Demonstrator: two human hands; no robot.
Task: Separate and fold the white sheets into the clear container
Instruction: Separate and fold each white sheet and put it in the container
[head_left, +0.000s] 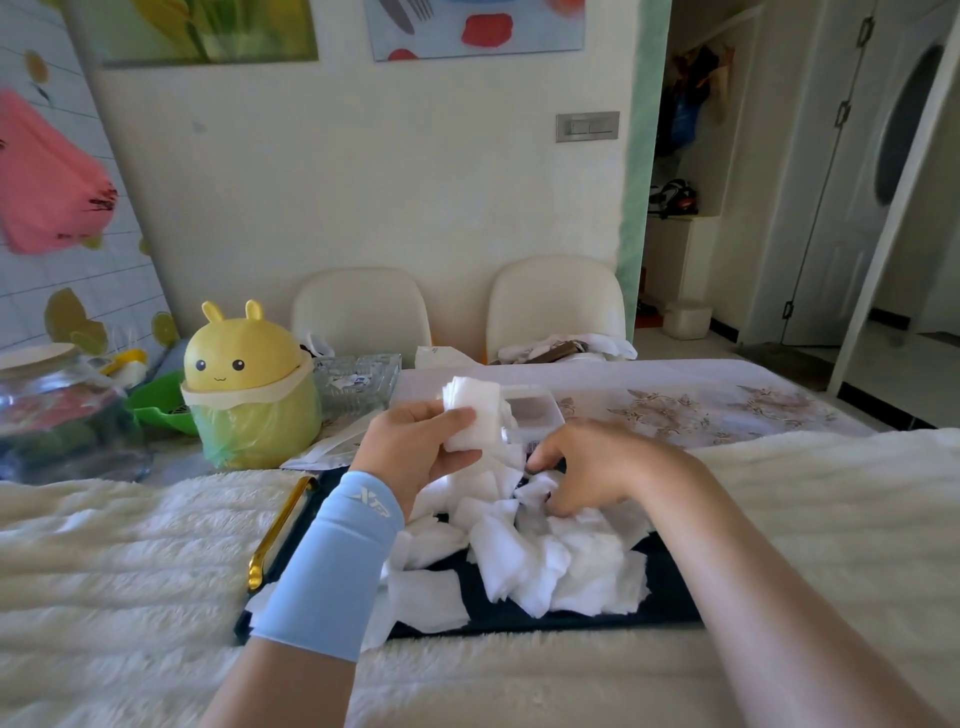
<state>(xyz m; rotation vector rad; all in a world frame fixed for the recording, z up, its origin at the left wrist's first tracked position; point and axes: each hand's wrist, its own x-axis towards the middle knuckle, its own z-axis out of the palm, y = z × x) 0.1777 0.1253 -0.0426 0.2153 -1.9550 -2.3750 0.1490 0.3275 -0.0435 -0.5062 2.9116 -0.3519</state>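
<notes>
1. White sheets (545, 564) lie in a loose heap on a dark tray (669, 590) straight in front of the person. The clear container (532, 410) stands at twelve o'clock from the heap, just beyond it. I cannot tell what is inside it.
2. The left hand (415, 449) pinches a small folded stack (470, 415) between thumb and fingers and holds it up in front of the container.
3. The right hand (576, 467) is down in the far side of the heap with its fingers curled. The tips are buried, so I cannot tell whether they have caught a sheet.
4. The step looks like picking out the next sheet. It would go best by pinching one corner only, lifting slowly so the neighbouring sheets drop away, then folding it square against the stack.
5. Gold tongs (278, 535) lie untouched at nine o'clock along the tray's edge. A yellow rabbit bin (244, 364) stands at ten o'clock with a glass dish (358, 382) beside it. A fluffy cream blanket (104, 545) lies under the tray.
6. The raised stack covers part of the container, so it probably has to shift before anything goes in. Loose sheets lie at seven o'clock by the blue sleeve (337, 561), and that forearm could drag them off.
</notes>
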